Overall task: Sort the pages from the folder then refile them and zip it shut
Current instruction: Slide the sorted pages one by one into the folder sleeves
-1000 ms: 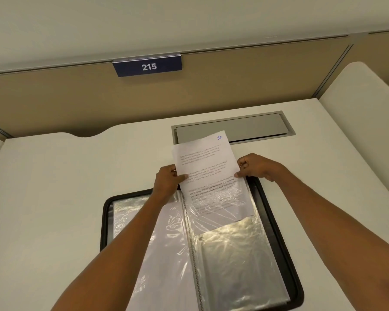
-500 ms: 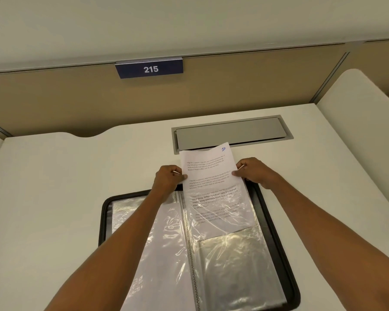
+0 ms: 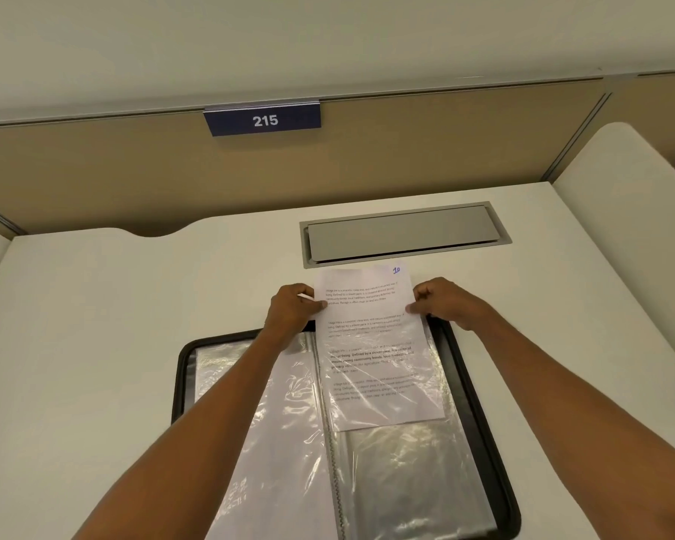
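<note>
A black zip folder (image 3: 469,368) lies open on the white desk, its clear plastic sleeves spread to both sides of the spine. A printed page (image 3: 367,305) marked "10" in blue at its top right corner sits partly inside the right-hand sleeve (image 3: 414,469); its upper part sticks out past the folder's top edge. My left hand (image 3: 291,307) pinches the page's left edge and my right hand (image 3: 441,302) pinches its right edge. The left-hand sleeve (image 3: 285,442) holds a white sheet, partly hidden by my left forearm.
A grey cable hatch (image 3: 402,232) is set into the desk just beyond the page. A beige partition with a blue "215" sign (image 3: 264,119) closes off the back. A white side panel (image 3: 632,212) stands on the right.
The page has slid further down into the right-hand sleeve, and both hands have moved toward me with it. Less of the page sticks out above the folder.
</note>
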A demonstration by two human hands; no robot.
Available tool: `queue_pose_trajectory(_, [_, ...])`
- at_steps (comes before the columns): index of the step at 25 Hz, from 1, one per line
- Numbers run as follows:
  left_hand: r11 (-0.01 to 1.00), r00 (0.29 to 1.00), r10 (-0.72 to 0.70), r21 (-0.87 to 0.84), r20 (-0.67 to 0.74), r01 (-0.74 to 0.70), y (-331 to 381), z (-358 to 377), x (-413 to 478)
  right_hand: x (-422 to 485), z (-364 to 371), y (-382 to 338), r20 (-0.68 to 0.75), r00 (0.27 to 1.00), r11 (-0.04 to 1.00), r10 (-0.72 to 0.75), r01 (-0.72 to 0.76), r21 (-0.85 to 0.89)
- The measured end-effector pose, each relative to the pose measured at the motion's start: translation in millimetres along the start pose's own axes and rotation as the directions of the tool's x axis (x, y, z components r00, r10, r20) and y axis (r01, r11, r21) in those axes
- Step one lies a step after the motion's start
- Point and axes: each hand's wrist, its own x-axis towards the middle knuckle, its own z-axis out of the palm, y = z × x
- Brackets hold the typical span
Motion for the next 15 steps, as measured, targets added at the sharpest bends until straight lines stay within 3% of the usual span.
queue_pose_trajectory(5, [0.996, 0.997, -0.008, 0.084, 0.080, 0.001, -2.9, -2.0, -3.8, -5.9, -6.7, 1.5, 0.140, 0.987, 0.992, 0.080, -0.065, -0.107])
queue_pose_trajectory(8, [0.984, 0.992, -0.016, 0.181, 0.124, -0.007, -3.8, -3.4, -6.7, -2.9, -3.5, 3.9, 0.017, 1.000, 0.999, 0.008, -0.008, -0.031])
queue_pose_trajectory(10, [0.991, 0.997, 0.013, 0.132, 0.077, -0.023, -2.5, -2.8, -6.8, 0.8, -1.0, 4.2, -0.057, 0.998, 0.999, -0.031, 0.032, 0.015])
queue_pose_trajectory(15, [0.977, 0.987, 0.161, 0.141, 0.005, -0.160, 6.0, -2.9, -9.7, -2.1, -5.2, -2.3, 0.111, 0.992, 0.995, 0.062, -0.052, -0.091])
